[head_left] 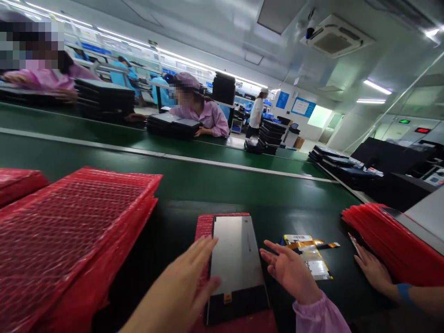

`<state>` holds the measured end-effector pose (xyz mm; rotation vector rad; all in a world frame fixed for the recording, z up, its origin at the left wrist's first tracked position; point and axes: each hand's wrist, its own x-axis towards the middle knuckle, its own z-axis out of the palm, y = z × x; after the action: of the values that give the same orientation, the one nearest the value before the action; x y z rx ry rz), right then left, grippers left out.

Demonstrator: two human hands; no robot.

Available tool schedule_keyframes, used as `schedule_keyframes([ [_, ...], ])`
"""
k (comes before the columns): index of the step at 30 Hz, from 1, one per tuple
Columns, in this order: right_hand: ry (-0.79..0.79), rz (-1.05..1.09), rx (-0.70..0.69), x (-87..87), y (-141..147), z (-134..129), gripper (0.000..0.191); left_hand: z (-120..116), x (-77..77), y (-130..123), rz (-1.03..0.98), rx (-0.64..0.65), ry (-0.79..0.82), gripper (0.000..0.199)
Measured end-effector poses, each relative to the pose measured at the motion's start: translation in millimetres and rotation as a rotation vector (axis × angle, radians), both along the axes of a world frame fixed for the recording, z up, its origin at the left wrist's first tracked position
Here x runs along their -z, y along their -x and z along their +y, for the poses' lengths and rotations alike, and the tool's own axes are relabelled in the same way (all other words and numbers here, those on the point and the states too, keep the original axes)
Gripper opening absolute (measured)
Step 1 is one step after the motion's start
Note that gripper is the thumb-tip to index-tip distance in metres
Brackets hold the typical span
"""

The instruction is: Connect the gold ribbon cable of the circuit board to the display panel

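A tablet-sized display panel [236,254] with a silvery back and a black lower strip lies on a red bubble bag [204,226] in front of me. My left hand [183,282] is at its left edge, fingers stretched out and thumb reaching over the panel; whether it touches cannot be made out. Beside the panel's right edge, my right hand [289,273], in a pink cuff, is open with fingers spread and nothing in it. Just right of that hand lies a flat silver part with yellow edges [317,263], an orange ribbon cable [308,243] across it.
Red bubble bags [79,222] are piled at left, with another red stack [391,240] at right. Another person's hand [374,270] with a blue wristband rests beside the right stack. Across the green bench [194,180], co-workers in pink sit behind black stacks [104,97].
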<state>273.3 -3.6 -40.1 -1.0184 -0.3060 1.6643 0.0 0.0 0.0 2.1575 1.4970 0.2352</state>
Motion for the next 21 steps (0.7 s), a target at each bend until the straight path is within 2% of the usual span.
schedule_keyframes([
  [3,0.025,0.035,-0.013,0.4,-5,3,0.047,-14,-2.2,-6,0.244,0.082,0.224,0.098],
  [5,0.025,0.032,-0.014,0.8,-6,4,0.044,-20,0.8,-9,0.302,0.125,0.282,0.107],
  [8,-0.01,-0.009,0.001,4.6,-3,5,0.043,-24,5.0,-8,0.301,0.12,0.282,0.113],
  [12,-0.085,-0.176,-0.013,13.7,13,2,0.041,-26,8.5,-3,0.273,0.098,0.271,0.114],
  [15,-0.123,-0.299,-0.088,17.4,28,-4,0.04,-28,12.1,-1,0.238,0.088,0.242,0.116],
  [17,-0.211,-0.391,-0.172,17.4,33,-7,0.044,-29,14.4,0,0.216,0.077,0.232,0.116],
  [19,-0.291,-0.429,-0.24,16.0,32,-9,0.048,-31,17.2,1,0.205,0.075,0.231,0.117],
  [21,-0.298,-0.403,-0.228,13.3,26,-10,0.048,-32,21.8,3,0.196,0.085,0.216,0.118],
])
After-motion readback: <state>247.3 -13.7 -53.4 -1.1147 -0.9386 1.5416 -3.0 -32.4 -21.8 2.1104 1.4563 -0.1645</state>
